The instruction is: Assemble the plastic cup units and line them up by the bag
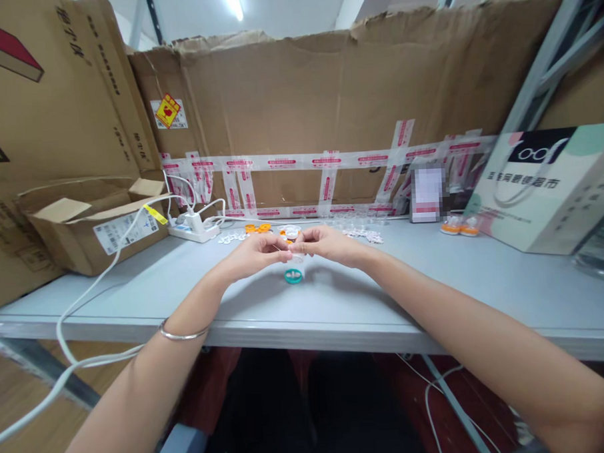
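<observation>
Close together over the middle of the table, my left hand [256, 254] and my right hand [327, 245] meet at the fingertips. Both are closed in a pinch; whatever is between the fingers is too small to make out. A clear, cup-like piece [297, 259] shows faintly just under the fingertips. Below it on the tabletop is a teal ring-shaped piece [293, 276] with something pale inside. Behind my hands lie orange rings [259, 228] and a white round part [291, 231], partly hidden by my fingers.
Small white pieces [232, 237] and pale pinkish pieces [365, 236] lie behind the hands, near clear cups [356, 219]. A power strip [194, 228] and open carton [101, 222] are left. A phone [427, 193], orange-based containers [459, 228] and paper bag [535, 189] stand right.
</observation>
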`<state>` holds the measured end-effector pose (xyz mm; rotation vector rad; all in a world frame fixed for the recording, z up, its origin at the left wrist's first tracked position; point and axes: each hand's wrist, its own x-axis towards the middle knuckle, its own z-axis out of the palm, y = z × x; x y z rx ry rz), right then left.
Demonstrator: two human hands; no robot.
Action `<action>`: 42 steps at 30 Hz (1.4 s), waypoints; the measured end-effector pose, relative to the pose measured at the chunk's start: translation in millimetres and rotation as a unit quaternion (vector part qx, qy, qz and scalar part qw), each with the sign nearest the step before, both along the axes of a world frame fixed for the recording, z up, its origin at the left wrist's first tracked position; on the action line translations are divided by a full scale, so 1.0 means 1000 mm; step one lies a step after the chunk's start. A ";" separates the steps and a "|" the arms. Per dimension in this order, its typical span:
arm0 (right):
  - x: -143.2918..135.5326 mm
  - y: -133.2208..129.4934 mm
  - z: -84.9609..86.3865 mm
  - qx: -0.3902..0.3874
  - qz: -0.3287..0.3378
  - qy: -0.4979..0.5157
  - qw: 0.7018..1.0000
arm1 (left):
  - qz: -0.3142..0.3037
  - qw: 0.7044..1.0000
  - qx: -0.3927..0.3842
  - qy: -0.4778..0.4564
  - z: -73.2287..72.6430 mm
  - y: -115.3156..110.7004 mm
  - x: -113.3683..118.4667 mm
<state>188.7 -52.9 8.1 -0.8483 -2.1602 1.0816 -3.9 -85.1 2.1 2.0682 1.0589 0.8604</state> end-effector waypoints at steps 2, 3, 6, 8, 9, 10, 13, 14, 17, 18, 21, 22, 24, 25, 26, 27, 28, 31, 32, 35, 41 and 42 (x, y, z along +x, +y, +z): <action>-0.003 -0.001 -0.001 -0.004 -0.008 0.016 1.000 | -0.021 1.000 -0.021 -0.007 0.000 -0.001 0.000; -0.004 -0.001 -0.002 -0.007 -0.010 0.024 1.000 | -0.030 0.999 -0.027 -0.010 0.001 -0.001 0.000; -0.002 -0.001 -0.002 -0.024 -0.010 0.048 0.999 | -0.036 0.998 -0.034 -0.026 0.001 -0.002 -0.002; 0.001 -0.002 -0.002 -0.042 0.000 0.059 0.997 | -0.031 0.998 -0.034 -0.035 0.001 -0.001 -0.003; 0.003 -0.002 -0.002 -0.053 0.006 0.064 0.997 | -0.029 0.998 -0.035 -0.037 0.001 -0.001 -0.003; 0.004 -0.002 -0.001 -0.066 0.010 0.069 0.995 | -0.026 0.998 -0.035 -0.037 0.001 -0.001 -0.003; 0.003 -0.004 -0.003 -0.089 -0.001 0.078 0.993 | -0.025 0.998 -0.045 -0.022 0.002 -0.002 -0.002; 0.002 -0.004 -0.004 -0.086 -0.010 0.078 0.993 | -0.023 0.998 -0.049 -0.017 0.002 -0.003 -0.001; -0.002 -0.004 -0.005 -0.053 -0.028 0.063 0.996 | -0.008 0.999 -0.044 -0.005 0.004 -0.004 -0.001; -0.003 -0.004 -0.005 -0.042 -0.032 0.057 0.997 | -0.003 0.999 -0.038 -0.001 0.004 -0.004 -0.002; 0.002 -0.003 -0.003 -0.010 -0.047 0.014 0.999 | 0.008 0.999 -0.039 0.000 0.001 -0.001 -0.005; 0.005 -0.003 -0.002 0.003 -0.048 -0.016 0.999 | 0.011 0.999 -0.046 -0.004 0.000 0.000 -0.006; 0.010 -0.002 -0.004 0.022 -0.035 -0.087 0.995 | 0.017 0.998 -0.064 -0.010 -0.002 0.003 -0.008; 0.012 -0.002 -0.006 0.026 -0.022 -0.116 0.993 | 0.019 0.997 -0.073 -0.007 -0.004 0.005 -0.009; 0.012 -0.001 -0.009 0.025 -0.008 -0.134 0.991 | 0.021 0.997 -0.081 -0.004 -0.005 0.006 -0.009; 0.012 -0.001 -0.012 0.022 0.003 -0.141 0.990 | 0.023 0.996 -0.089 -0.002 -0.005 0.007 -0.010; 0.011 -0.001 -0.016 0.017 0.012 -0.138 0.990 | 0.024 0.995 -0.096 -0.003 -0.006 0.008 -0.010; 0.006 0.000 -0.026 0.005 0.022 -0.105 0.994 | 0.023 0.993 -0.116 -0.016 -0.006 0.008 -0.009; 0.004 0.000 -0.028 0.002 0.021 -0.091 0.996 | 0.018 0.992 -0.122 -0.019 -0.005 0.008 -0.008; 0.001 0.000 -0.031 -0.004 0.015 -0.061 0.998 | -0.002 0.990 -0.139 -0.023 -0.005 0.007 -0.007; -0.001 -0.001 -0.031 -0.018 -0.009 -0.055 0.998 | -0.029 0.988 -0.151 -0.010 -0.006 0.007 -0.007; -0.001 -0.001 -0.031 -0.021 -0.009 -0.052 0.998 | -0.028 0.988 -0.150 -0.007 -0.006 0.007 -0.008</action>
